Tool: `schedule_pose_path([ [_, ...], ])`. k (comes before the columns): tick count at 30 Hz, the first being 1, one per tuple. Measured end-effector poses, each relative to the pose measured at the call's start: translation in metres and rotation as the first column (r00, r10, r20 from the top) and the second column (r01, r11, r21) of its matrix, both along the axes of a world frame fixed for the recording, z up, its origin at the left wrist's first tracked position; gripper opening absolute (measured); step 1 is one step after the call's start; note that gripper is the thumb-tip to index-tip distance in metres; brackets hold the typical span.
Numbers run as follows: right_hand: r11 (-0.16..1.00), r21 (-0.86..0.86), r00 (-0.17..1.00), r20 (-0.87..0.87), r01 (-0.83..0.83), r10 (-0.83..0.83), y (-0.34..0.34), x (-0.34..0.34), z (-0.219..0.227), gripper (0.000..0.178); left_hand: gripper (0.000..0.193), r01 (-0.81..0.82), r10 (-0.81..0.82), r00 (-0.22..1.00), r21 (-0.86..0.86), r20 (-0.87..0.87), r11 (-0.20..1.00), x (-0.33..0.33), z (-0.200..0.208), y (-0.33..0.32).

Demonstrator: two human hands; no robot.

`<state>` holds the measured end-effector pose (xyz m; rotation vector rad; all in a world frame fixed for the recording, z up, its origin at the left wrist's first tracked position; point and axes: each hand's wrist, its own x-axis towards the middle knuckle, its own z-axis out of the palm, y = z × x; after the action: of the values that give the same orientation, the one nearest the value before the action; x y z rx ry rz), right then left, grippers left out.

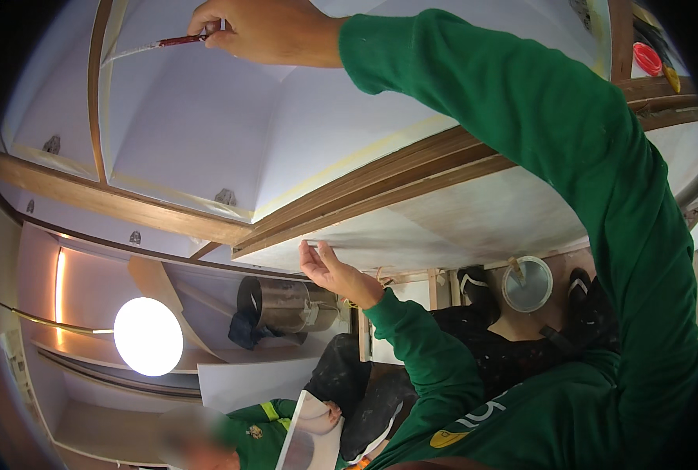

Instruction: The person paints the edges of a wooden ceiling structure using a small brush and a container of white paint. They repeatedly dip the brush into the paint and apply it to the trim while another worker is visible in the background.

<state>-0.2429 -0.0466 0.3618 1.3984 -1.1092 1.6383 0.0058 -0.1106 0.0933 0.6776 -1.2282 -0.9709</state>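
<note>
My right hand (235, 30) is closed in a pinch round a thin paintbrush (178, 41) with a dark red handle and a long whitish end. The brush's far end meets the taped edge beside a wooden cabinet divider (95, 94). White cabinet panels (192, 117) with yellow masking tape along their borders surround it. Lower down, my left hand (332, 274) holds nothing that shows, its fingers and thumb raised and apart. It is close to the pale board (412, 227) below the brown wooden edge (365, 184); whether it touches is unclear.
A whitish bucket (527, 283) with a brush in it stands between my shoes. Below left, a person in a green shirt (259, 427) is beside a white panel (306, 439). A round lit lamp (148, 337), a metal cylinder (286, 304) and shelves stand at left. A red lid-like object (647, 59) lies upper right.
</note>
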Motion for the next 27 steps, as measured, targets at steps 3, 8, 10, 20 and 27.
schedule_pose_path([
  [3, 1.000, 0.006, 1.000, -0.009, 0.003, -0.003, 0.007, -0.002, -0.003, 0.014, 0.043, -0.033, 0.034, 0.998, -0.020, 0.052, 0.999, -0.001, -0.001, -0.001],
  [8, 0.999, -0.031, 1.000, 0.007, -0.015, 0.015, 0.016, -0.004, -0.004, 0.013, 0.044, -0.058, 0.061, 0.995, -0.038, 0.075, 0.998, -0.003, -0.002, -0.001],
  [10, 0.999, -0.038, 1.000, 0.021, -0.020, 0.020, 0.020, -0.004, -0.005, 0.012, 0.045, -0.057, 0.060, 0.996, -0.050, 0.067, 0.997, -0.003, -0.003, -0.001],
  [20, 0.997, -0.055, 0.999, 0.020, -0.047, 0.048, 0.011, 0.004, -0.011, 0.009, 0.048, -0.038, 0.041, 0.996, -0.049, 0.074, 0.998, -0.001, -0.003, -0.001],
  [27, 0.997, -0.038, 0.998, 0.018, -0.062, 0.063, -0.007, 0.012, -0.005, 0.010, 0.047, 0.030, -0.030, 1.000, -0.002, -0.006, 1.000, 0.002, -0.001, -0.002],
])
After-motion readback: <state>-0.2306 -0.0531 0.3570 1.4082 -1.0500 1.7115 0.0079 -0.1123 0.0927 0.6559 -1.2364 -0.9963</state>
